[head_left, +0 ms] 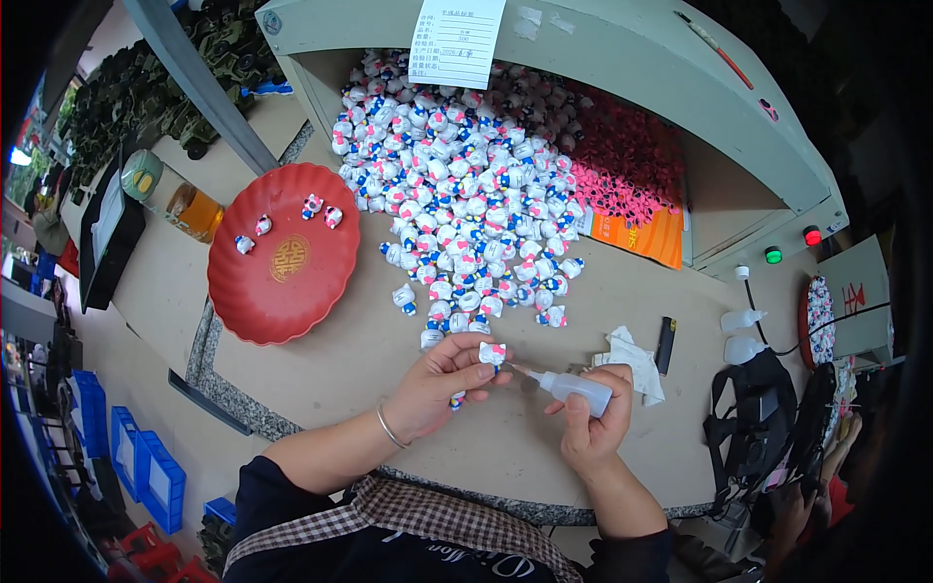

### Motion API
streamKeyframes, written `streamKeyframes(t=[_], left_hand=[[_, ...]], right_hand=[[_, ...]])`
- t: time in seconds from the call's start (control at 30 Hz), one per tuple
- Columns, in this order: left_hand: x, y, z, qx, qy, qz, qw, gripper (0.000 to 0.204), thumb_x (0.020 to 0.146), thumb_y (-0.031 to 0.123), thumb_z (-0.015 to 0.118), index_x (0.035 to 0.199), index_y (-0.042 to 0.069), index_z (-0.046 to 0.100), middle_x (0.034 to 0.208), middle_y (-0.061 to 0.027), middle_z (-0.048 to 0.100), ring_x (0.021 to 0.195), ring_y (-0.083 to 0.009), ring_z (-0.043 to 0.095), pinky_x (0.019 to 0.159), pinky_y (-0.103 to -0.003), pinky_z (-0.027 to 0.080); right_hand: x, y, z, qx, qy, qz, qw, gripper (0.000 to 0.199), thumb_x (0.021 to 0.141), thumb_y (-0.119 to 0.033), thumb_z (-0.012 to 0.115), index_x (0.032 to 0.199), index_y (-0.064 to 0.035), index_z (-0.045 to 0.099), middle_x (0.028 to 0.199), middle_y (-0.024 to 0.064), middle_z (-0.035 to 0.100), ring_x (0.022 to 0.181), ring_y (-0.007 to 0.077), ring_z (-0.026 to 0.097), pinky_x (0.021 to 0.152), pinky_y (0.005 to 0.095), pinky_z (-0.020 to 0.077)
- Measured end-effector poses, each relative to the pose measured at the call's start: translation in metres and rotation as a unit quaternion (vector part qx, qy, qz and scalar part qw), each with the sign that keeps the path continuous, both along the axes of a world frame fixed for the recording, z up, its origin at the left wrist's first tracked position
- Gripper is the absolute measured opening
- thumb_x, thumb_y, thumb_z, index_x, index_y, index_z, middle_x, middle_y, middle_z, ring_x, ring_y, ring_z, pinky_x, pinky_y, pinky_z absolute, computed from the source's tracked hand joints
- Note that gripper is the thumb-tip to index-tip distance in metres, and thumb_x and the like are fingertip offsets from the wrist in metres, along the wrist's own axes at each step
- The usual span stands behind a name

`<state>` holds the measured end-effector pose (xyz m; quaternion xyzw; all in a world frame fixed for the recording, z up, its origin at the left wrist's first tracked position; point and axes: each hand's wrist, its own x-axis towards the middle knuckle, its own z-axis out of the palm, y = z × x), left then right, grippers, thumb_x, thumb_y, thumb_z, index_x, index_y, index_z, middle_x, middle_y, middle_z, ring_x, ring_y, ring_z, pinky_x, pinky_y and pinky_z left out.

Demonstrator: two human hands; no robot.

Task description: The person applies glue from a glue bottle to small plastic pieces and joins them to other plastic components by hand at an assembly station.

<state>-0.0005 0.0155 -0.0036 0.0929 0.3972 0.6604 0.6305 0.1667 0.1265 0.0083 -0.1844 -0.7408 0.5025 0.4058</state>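
A: Head view. Left hand?
B: Left hand [437,389]: thumb and fingertips nearly closed, pinching a white figurine [493,354] at their tips. Edge grip, probably so the side facing the nozzle [525,370] is clear.
A: Only one piece?
B: No. A second figurine [457,399] shows below the thumb, seemingly tucked against the lower fingers. How firmly, can't tell.
A: Right hand?
B: Right hand [595,428]: fingers curled round a translucent squeeze bottle [580,391], closed as far as its body allows. Tipped near level, nozzle toward the left fingertips, likely for aim. Tip contact: can't tell.
A: Around them?
B: Figurine heap [466,194] just beyond the left fingertips, presumably for short reach. Red dish [296,311] out left of those fingers, a few pieces in it, apart from the heap, maybe so they don't mix. White cloth [634,365] just beside the right fingers, perhaps for drips.
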Motion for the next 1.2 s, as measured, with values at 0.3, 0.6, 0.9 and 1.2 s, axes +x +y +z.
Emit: streamKeyframes(t=[0.3,0.6,0.9,1.2], left_hand=[[0.0028,-0.0008,0.0016,-0.004,0.044,0.002,0.999,0.032,0.082,0.005,0.054,0.112,0.011,0.046,0.103,-0.0013,0.055,0.09,-0.0136,0.057,0.064,-0.021,0.045],[0.0038,-0.0024,0.0019,0.01,0.059,-0.016,0.998,0.036,0.083,0.006,0.054,0.117,0.009,0.043,0.109,-0.004,0.053,0.095,-0.0151,0.056,0.068,-0.022,0.047],[0.0038,-0.0017,0.0003,0.003,0.091,-0.006,0.996,0.035,0.083,0.005,0.053,0.117,0.008,0.044,0.109,-0.005,0.054,0.095,-0.0143,0.056,0.069,-0.022,0.048],[0.0039,-0.0012,-0.0006,-0.001,0.113,0.01,0.994,0.035,0.083,0.004,0.054,0.116,0.007,0.044,0.106,-0.0056,0.055,0.092,-0.0135,0.057,0.068,-0.022,0.048]], right_hand=[[-0.0018,-0.0038,0.0007,-0.028,0.015,0.007,0.999,0.025,0.086,-0.017,0.046,0.096,0.0029,0.036,0.092,0.0108,0.033,0.066,0.0157,0.052,0.045,0.025,0.0503],[-0.0037,-0.0039,-0.0064,-0.025,0.026,-0.008,0.999,0.024,0.083,-0.012,0.051,0.096,0.0046,0.04,0.091,0.0129,0.036,0.064,0.0159,0.053,0.046,0.0237,0.0508],[-0.004,-0.0048,-0.0018,-0.013,0.001,0.016,1.0,0.022,0.082,-0.008,0.052,0.096,0.0048,0.04,0.092,0.0132,0.036,0.063,0.0164,0.055,0.047,0.0236,0.0515],[0.0009,-0.0015,-0.0045,0.032,-0.018,-0.009,0.999,0.022,0.082,-0.009,0.052,0.096,0.0042,0.04,0.091,0.0133,0.036,0.067,0.0159,0.053,0.048,0.0241,0.0519]])
